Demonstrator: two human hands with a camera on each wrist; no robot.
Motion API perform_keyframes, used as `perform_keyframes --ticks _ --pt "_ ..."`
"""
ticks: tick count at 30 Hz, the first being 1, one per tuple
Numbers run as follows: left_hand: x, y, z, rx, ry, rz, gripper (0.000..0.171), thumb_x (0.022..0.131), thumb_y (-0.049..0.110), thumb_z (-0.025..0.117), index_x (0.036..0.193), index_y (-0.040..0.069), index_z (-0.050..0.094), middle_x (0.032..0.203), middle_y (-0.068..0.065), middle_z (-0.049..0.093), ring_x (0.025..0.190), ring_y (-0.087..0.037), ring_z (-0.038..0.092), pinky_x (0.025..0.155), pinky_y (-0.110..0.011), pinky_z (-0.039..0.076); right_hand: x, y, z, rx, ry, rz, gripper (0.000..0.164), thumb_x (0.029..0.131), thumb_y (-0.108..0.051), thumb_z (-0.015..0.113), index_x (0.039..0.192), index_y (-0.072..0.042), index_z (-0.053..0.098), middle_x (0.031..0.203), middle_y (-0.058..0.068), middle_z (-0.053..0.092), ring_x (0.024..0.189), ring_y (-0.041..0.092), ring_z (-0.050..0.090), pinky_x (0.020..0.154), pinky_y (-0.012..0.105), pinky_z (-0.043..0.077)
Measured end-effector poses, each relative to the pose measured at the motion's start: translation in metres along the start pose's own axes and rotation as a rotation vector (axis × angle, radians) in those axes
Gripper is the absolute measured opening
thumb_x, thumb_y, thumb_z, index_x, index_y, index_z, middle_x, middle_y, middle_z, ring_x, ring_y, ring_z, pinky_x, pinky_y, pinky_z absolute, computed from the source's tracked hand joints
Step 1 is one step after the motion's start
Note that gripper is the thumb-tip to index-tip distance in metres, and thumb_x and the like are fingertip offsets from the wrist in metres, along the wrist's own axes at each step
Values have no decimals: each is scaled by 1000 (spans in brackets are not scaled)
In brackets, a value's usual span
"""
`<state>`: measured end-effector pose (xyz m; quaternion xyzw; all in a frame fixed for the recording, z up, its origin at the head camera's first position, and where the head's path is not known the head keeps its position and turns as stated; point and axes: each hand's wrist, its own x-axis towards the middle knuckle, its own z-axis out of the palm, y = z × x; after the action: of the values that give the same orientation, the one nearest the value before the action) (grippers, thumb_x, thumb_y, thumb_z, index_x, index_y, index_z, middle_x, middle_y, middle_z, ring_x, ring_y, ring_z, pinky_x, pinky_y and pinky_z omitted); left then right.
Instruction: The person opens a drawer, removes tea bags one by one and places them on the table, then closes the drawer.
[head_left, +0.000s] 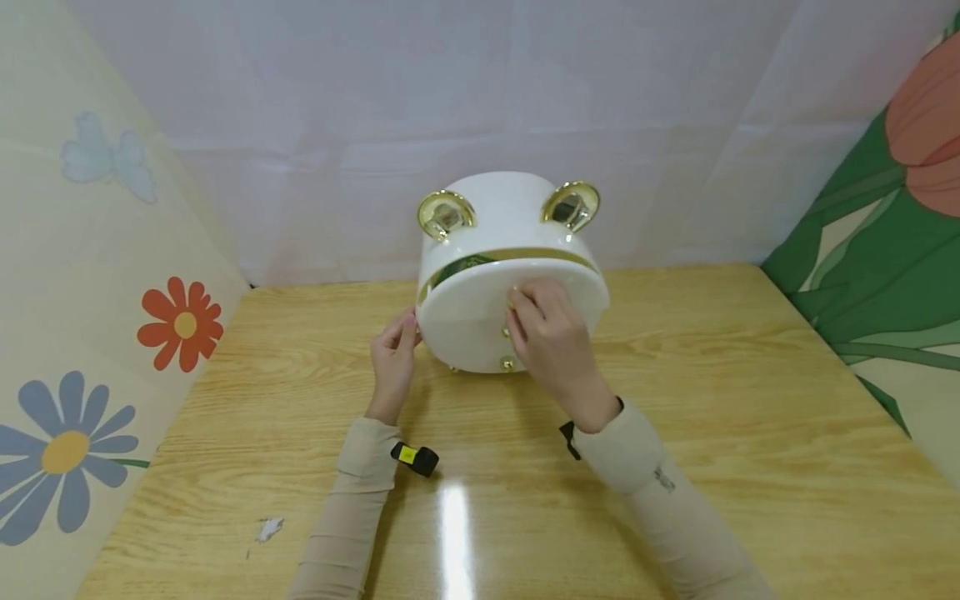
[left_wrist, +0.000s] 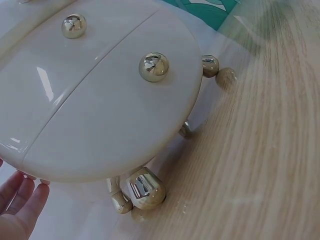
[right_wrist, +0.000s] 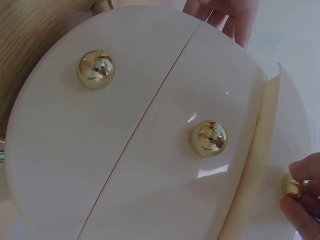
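A white round jewelry box (head_left: 501, 200) with two gold ears (head_left: 447, 215) stands toward the back of the table. Its top front section is ajar, leaving a gap with a gold rim and something dark green behind it. Thumb and fingers of my right hand (head_left: 555, 337) pinch the uppermost gold knob (right_wrist: 289, 186). Two lower ball knobs (right_wrist: 209, 138) show on the front below it, with a seam running between them. At the box's left side, the fingertips of my left hand (head_left: 392, 362) touch the edge of the white front; in the left wrist view those fingers (left_wrist: 35, 200) look nearly straight.
Rounded gold feet (left_wrist: 146, 189) hold the box up on the wooden table (head_left: 300, 392). A pale cloth (head_left: 337, 125) hangs close behind. Flower-printed panels (head_left: 90, 333) border both sides. A white torn patch (head_left: 269, 529) marks the table at front left.
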<state>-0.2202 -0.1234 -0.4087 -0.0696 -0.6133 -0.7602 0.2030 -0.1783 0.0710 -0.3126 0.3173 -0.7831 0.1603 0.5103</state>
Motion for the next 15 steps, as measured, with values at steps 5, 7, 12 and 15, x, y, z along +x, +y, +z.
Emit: perform_keyframes --ticks 5,7,12,15 --pt "0 0 0 0 6 -21 32 95 10 46 114 -14 54 117 -22 56 97 -11 58 84 -28 51 -2 -3 -4 1 -8 -10 11 77 4 60 85 10 64 82 18 55 78 32 51 70 40 52" --pt "0 0 0 2 8 -26 32 95 10 47 114 -14 54 117 -22 56 97 -11 58 84 -27 51 -3 -4 -5 -2 -9 -15 11 77 4 60 86 10 64 82 18 55 78 31 51 69 40 52" --pt "1 0 0 10 10 -31 32 95 11 48 113 -14 55 116 -21 57 96 -10 58 82 -24 51 -4 -7 -9 4 16 -33 12 75 4 62 85 11 64 82 18 55 77 31 51 68 40 52" --pt "1 -1 0 8 11 -25 33 94 12 48 113 -14 55 115 -21 57 95 -10 59 82 -23 51 -6 -10 -12 5 25 -42 13 74 4 63 85 11 64 81 18 55 76 31 52 67 40 52"
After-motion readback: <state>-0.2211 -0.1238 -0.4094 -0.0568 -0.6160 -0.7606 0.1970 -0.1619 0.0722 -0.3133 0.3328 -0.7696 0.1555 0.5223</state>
